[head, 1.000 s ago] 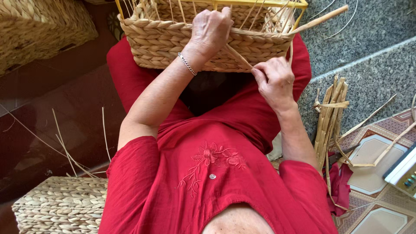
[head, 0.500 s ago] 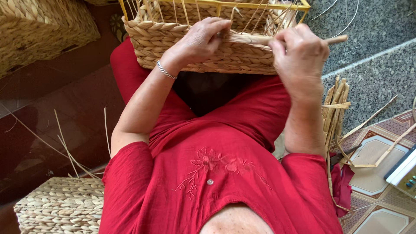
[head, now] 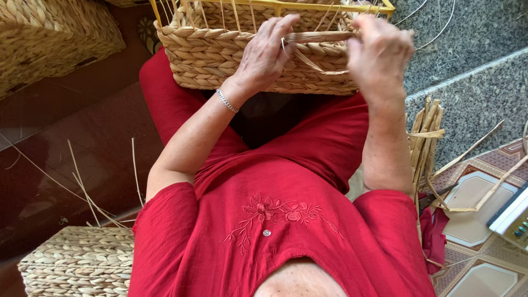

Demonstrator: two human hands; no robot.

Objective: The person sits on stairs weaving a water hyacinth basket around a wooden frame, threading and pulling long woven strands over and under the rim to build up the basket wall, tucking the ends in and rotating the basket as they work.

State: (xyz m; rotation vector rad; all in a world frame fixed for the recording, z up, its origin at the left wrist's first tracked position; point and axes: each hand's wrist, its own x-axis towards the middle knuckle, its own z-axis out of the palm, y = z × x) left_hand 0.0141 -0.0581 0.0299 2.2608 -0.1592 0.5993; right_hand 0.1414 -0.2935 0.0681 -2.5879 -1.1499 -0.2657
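Hands at work on a half-woven basket (head: pixel 247 60), far centre, propped on red-trousered knees. Left hand (head: pixel 264 55) curled over the woven wall, fingertips pinching one end of a flat straw strand (head: pixel 319 37). Right hand (head: pixel 379 52) closed round the same strand further right, just beside the yellow frame (head: pixel 330 7) at the rim. Silver bracelet (head: pixel 225 100) on the left wrist. Bundle of straw (head: pixel 426 137) to the right, finished baskets (head: pixel 55 33) far left and near left.
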